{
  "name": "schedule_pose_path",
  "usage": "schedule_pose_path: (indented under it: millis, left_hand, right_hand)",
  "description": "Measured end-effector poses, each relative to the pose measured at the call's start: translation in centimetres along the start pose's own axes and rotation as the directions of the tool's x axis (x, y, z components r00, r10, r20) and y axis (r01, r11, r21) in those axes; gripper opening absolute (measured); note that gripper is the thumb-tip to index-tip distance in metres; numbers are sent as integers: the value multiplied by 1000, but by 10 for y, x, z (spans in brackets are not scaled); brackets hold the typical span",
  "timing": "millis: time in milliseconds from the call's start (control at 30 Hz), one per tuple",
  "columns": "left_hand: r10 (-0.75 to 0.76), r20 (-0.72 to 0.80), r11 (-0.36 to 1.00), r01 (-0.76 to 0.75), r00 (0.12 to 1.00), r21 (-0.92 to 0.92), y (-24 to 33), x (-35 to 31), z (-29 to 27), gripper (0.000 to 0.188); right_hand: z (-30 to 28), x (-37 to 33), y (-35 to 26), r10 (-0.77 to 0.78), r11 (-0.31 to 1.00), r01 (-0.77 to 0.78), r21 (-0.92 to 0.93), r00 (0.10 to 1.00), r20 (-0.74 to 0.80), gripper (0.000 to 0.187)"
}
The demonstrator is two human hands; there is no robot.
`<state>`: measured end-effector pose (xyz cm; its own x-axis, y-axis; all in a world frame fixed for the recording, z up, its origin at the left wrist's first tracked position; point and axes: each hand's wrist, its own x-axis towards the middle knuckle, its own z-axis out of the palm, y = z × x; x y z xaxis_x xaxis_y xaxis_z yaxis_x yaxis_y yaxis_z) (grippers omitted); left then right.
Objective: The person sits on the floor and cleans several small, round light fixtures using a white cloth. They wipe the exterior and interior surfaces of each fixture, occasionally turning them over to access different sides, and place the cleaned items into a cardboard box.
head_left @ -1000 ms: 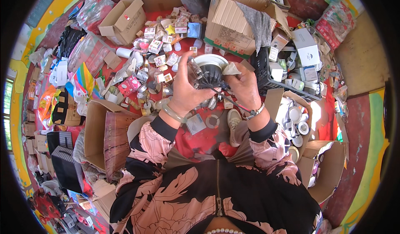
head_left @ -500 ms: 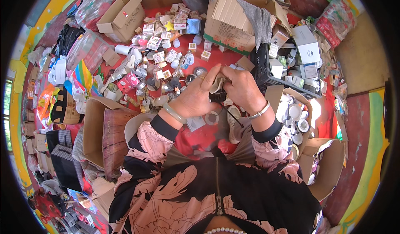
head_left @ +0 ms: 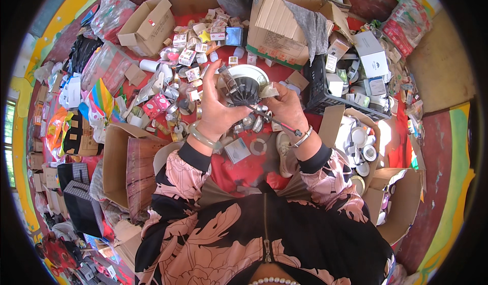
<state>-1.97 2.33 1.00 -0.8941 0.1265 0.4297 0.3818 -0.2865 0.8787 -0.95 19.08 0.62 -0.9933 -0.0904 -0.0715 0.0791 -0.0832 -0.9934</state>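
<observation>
A recessed downlight, with a black finned back, a white round rim and a spring clip, is in my left hand. The thumb and fingers spread around its left side. A dark cable runs from the light toward my right wrist. My right hand is closed in a pinch on a small pale piece, perhaps cloth or paper, at the light's right edge. Below my hands on the red floor lie a white flat ring and a small white box.
Small boxes and loose lamp parts cover the floor ahead. A black crate full of boxes stands at right, beside a carton of white round lights. Open cartons stand at left and far left. A large carton carries a grey cloth.
The downlight has turned so its finned back and white rim now show. My left hand has moved left and opened wider around it; my right hand has come down slightly.
</observation>
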Motion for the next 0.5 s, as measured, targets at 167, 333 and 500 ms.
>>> schedule_pose_path:
  millis: [167, 333, 500]
  left_hand:
    - [-16, 37, 999, 14, 999, 51, 1, -1, 2, 101]
    - [-79, 141, 964, 40, 987, 264, 12, 2, -5, 99]
    - [-85, 259, 893, -42, 962, 447, 15, 0, -10, 97]
  right_hand:
    - [-3, 2, -3, 1, 1000, 0, 11, 1000, -7, 21]
    - [-9, -1, -12, -83, 918, 75, -389, 997, -4, 23]
    - [-17, -2, -21, -185, 802, 238, -547, 971, 152, 31]
